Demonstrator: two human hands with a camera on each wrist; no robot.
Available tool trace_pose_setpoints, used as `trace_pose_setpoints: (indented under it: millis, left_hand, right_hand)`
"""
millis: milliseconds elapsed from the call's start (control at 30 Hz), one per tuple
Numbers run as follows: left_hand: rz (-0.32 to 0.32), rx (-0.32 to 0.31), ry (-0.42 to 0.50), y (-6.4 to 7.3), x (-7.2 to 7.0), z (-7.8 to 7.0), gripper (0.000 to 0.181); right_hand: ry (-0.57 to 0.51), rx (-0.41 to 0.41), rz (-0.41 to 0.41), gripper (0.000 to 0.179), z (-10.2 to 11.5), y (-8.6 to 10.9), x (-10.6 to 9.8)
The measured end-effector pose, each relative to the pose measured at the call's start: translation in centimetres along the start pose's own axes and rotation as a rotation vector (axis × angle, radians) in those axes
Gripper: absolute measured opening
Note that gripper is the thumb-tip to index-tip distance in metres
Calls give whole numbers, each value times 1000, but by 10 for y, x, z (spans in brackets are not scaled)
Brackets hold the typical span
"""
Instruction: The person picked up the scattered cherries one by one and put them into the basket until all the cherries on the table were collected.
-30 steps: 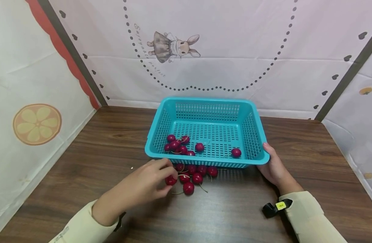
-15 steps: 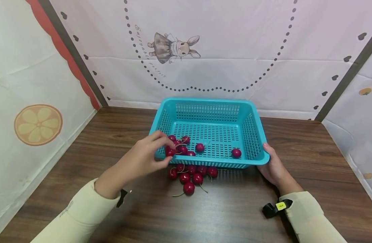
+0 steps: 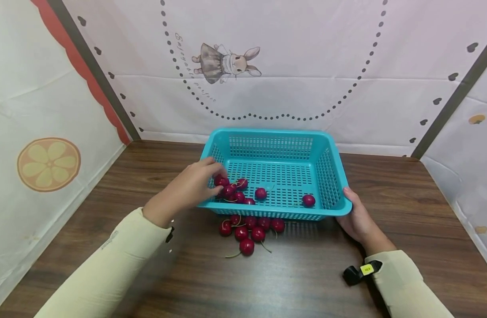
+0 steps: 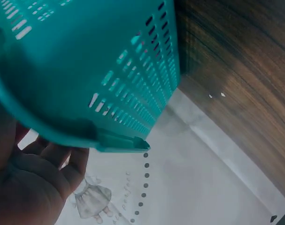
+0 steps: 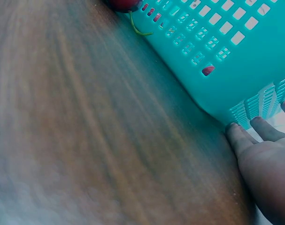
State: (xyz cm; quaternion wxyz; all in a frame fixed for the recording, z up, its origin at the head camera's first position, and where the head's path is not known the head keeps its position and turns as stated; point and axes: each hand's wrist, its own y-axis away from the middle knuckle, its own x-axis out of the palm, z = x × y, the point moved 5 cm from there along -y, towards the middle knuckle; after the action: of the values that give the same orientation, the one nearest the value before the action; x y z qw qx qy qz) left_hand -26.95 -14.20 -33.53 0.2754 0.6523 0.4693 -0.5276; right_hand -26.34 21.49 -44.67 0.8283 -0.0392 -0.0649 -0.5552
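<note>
Left of centre in the head view, the left hand's (image 3: 189, 183) grip curves about a cherry (image 3: 221, 180) inside the blue basket (image 3: 267, 210); whether it pinches the fruit, one cannot tell. Releasing low should limit rolling. At right, the right hand (image 3: 360, 223) spreads its fingers against the basket wall, best held steady. Loose cherries (image 3: 247, 247) lie lower centre on the tabletop (image 3: 307, 274).

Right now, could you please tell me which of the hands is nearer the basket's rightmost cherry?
Right: the right hand touches the basket from outside, right of that cherry; the left hand is at the basket's left end.
</note>
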Motion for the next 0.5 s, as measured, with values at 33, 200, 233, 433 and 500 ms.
trace_pose_setpoints:
  millis: [33, 200, 233, 433, 500]
  left_hand:
    - [11, -2, -12, -3, 2, 1, 31]
    - [39, 12, -57, -11, 10, 4, 30]
    - [38, 18, -65, -13, 12, 4, 30]
    - [23, 39, -142, -23, 17, 6, 34]
    - [28, 39, -166, -25, 18, 6, 36]
  right_hand:
    - [-1, -2, 1, 69, 0, 0, 0]
    - [-3, -13, 5, 68, 0, 0, 0]
    - [-4, -15, 5, 68, 0, 0, 0]
    - [-9, -15, 2, 68, 0, -1, -1]
    - [-6, -11, 1, 68, 0, -1, -1]
